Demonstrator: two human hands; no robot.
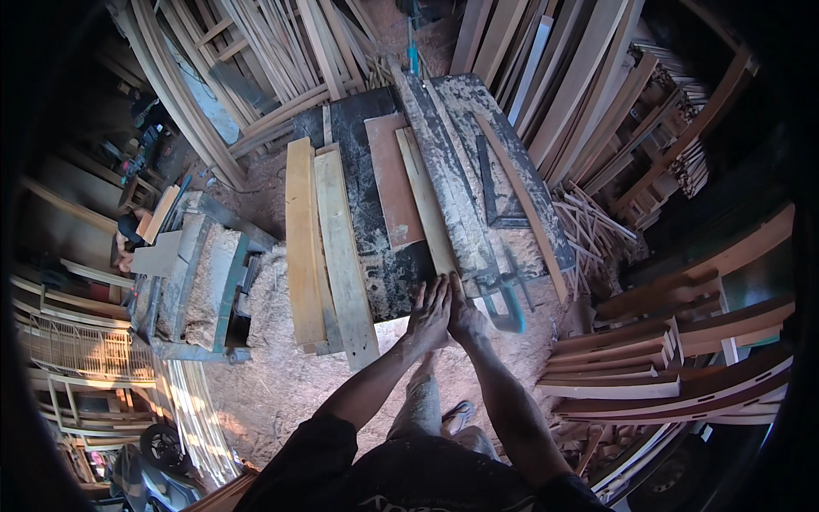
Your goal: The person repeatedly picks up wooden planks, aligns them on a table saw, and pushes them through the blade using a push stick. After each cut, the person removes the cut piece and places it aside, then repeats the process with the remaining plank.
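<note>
Head view: left hand (429, 316), fingers outstretched, and right hand (467, 320), finger grip unclear, meet at one narrow board's end, beside a clamp (509, 307).

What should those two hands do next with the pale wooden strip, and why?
Probably ease the long, pale wooden strip forward along the straight, dust-speckled dark beam: left fingers and right fingers are at the strip's near end, and it lies lengthwise beside that beam.

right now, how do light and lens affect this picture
Head view throughout: black vignetting around the rim; warm sunlight on the pale slatted wooden rack, left; long reddish-brown wooden board, right, looks bowed; bare left hand and bare right hand in cooler light.
</note>
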